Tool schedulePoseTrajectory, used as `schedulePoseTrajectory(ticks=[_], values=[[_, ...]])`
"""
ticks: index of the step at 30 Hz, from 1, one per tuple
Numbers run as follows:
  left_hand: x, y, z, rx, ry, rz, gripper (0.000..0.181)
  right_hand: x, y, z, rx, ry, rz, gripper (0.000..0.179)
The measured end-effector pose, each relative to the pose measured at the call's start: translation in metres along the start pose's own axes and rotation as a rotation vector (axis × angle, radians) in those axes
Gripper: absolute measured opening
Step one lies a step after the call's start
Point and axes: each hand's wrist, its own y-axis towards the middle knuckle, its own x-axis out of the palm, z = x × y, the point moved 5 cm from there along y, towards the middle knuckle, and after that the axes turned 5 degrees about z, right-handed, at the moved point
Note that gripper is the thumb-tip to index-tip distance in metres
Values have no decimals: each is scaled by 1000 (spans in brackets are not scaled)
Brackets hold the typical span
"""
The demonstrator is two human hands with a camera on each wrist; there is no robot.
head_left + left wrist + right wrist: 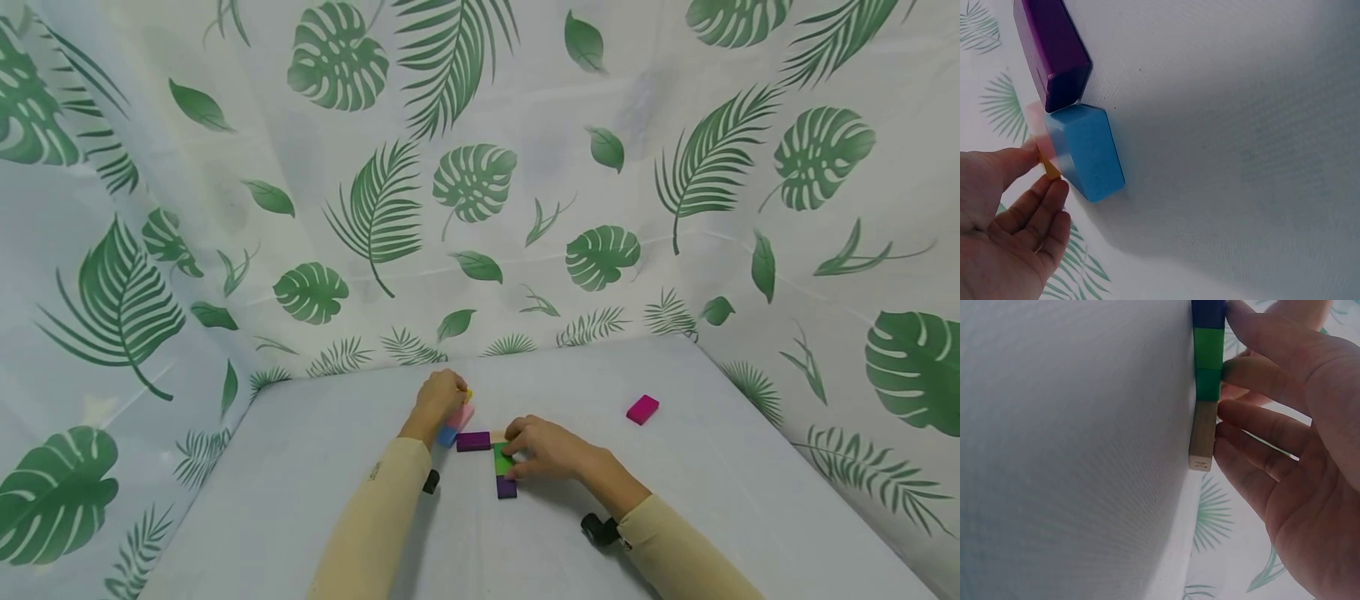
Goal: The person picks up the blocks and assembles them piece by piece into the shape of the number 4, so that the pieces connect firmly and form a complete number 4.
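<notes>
In the head view my left hand [441, 393] pinches a yellow block [1052, 170] between thumb and fingers, at the far end of a pink block [466, 414]. A blue block [1094, 153] adjoins the pink one on the near side, with a purple block [473, 442] touching its corner. Over the other row rests my right hand [553, 450], fingers loosely bent. Its fingertips touch a plain wooden block [1202, 437], the green blocks [1209, 349] and a dark blue-purple block [506, 488] at the near end. The yellow block is mostly hidden.
A magenta block [642, 409] lies alone on the right side of the white table [570, 375]. Leaf-patterned cloth [525, 275] rises behind the table and along both sides.
</notes>
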Motion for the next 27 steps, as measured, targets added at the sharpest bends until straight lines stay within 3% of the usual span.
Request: schedulePoseTrajectory(ticks=[7, 27], values=[[-1, 0, 5, 35, -7, 5, 20, -1, 0, -1, -7, -6, 5, 44], [3, 2, 7, 46, 4, 8, 16, 0, -1, -1, -1, -3, 3, 45]])
